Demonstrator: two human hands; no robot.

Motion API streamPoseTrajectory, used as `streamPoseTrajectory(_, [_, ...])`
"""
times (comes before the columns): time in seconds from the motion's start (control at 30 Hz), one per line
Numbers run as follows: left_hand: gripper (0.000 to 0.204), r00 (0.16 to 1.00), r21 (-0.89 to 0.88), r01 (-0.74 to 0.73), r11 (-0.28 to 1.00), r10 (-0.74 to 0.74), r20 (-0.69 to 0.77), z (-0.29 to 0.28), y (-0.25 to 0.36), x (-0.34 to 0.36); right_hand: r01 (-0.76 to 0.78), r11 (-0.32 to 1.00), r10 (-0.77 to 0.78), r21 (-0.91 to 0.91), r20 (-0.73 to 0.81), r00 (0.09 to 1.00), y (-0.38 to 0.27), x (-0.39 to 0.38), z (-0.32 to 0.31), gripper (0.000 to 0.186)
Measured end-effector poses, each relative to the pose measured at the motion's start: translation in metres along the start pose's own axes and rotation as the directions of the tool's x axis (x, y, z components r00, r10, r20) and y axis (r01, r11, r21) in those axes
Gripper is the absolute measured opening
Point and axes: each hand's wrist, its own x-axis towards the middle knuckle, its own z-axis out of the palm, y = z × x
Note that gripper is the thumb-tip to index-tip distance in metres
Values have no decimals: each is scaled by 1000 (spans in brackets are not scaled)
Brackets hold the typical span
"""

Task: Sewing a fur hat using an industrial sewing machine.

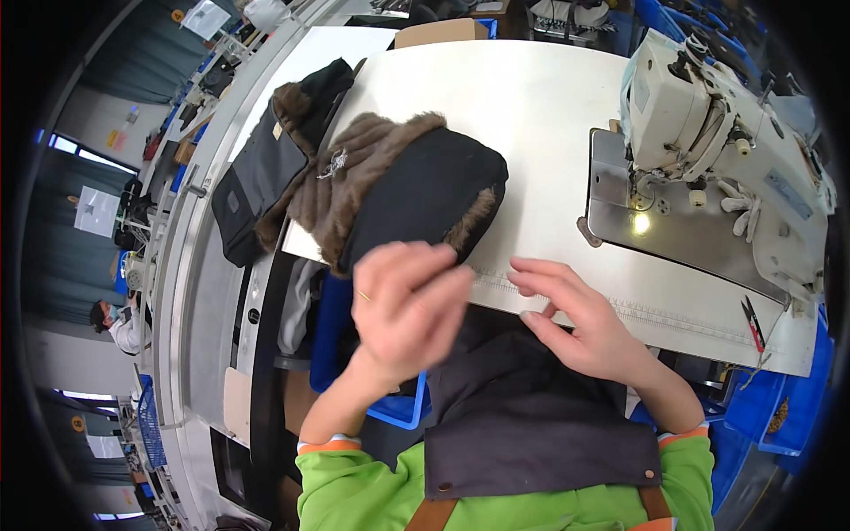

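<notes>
A stitcher's two bare hands meet the near edge of a white bench (549,106), with a black fabric piece (416,190) trimmed in brown fur lying just beyond the left grip (403,310). That grip is the nearer of the two: its blurred fingers overlap the piece's near edge in this view, curled inward, and whether they pinch, touch or merely pass above the cloth cannot be told. The right grip (580,323) is bare and spread, thumb apart from the forefinger, with the piece lying ahead of it and to its left, across a gap of bench.

The piece's long axis runs on a slant, from just ahead of the left grip away and to the right, its rounded far end pointing off beyond both hands. A brown fur section (341,186) with pale embroidery (joined to the black cloth or only lying against it, the view does not settle) spreads ahead and left of the left grip. A sewing machine (699,133) stands ahead and right of the right grip; red-handled snips (753,326) lie off to that grip's right.
</notes>
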Motion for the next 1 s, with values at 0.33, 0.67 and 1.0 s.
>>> streamPoseTrajectory(0.33, [74, 856, 129, 381, 916, -402, 326, 18, -42, 10, 82, 985, -98, -150, -105, 990, 28, 58, 34, 48])
streamPoseTrajectory(0.67, [42, 565, -265, 823, 503, -772, 290, 11, -107, 9, -30, 920, -51, -392, -194, 980, 34, 67, 37, 24])
streamPoseTrajectory(1.0, [46, 413, -214, 867, 449, -408, 815, 19, -113, -48, -283, 954, 277, -100, -63, 959, 52, 38, 19, 36])
